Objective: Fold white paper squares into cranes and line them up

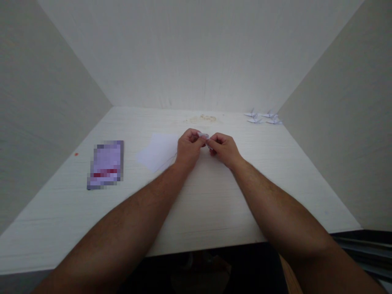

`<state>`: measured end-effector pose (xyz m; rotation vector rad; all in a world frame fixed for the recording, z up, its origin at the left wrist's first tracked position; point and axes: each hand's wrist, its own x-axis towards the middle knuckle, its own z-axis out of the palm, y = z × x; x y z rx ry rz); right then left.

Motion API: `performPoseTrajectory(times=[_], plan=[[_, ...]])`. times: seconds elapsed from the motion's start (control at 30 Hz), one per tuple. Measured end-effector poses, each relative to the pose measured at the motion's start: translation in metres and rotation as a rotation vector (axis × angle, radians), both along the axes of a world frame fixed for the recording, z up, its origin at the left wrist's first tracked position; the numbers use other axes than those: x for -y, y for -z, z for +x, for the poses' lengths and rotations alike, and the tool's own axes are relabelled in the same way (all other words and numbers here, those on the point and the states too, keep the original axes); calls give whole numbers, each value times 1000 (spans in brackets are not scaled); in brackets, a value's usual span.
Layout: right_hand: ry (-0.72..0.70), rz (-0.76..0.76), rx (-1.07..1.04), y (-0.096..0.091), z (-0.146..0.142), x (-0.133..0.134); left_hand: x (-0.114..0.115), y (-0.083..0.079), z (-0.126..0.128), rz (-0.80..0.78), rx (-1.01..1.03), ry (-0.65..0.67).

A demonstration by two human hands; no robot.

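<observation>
Between my two hands, above the middle of the white table, is a small folded piece of white paper (203, 135). My left hand (190, 146) pinches it from the left with thumb and fingers. From the right, my right hand (223, 148) grips its other side, the fingertips of both hands close together. Most of the paper is hidden by the fingers, so its exact shape does not show. Just left of my left hand lie white paper sheets (159, 151), overlapping at different angles.
Several folded paper cranes (255, 120) stand at the back right corner. A blurred-out tablet or phone (107, 159) lies at the left, near a small orange spot (76, 154). Brownish stains (208, 118) mark the table's back. White walls enclose the table (208, 212) on three sides.
</observation>
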<state>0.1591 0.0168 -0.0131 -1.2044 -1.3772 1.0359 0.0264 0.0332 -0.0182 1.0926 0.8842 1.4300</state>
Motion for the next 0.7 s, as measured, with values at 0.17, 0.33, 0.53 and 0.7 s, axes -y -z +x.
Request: performPoseTrajectory(times=[0.17, 0.33, 0.53, 0.7], plan=[[-19, -26, -17, -3, 0, 2, -3, 3, 0, -22, 40, -15], [-26, -13, 8, -4, 0, 2, -3, 0, 0, -84, 47, -10], [-50, 1, 12, -3, 0, 3, 0, -4, 0, -130, 79, 0], [-84, 11, -6, -5, 1, 4, -1, -8, -2, -171, 142, 18]])
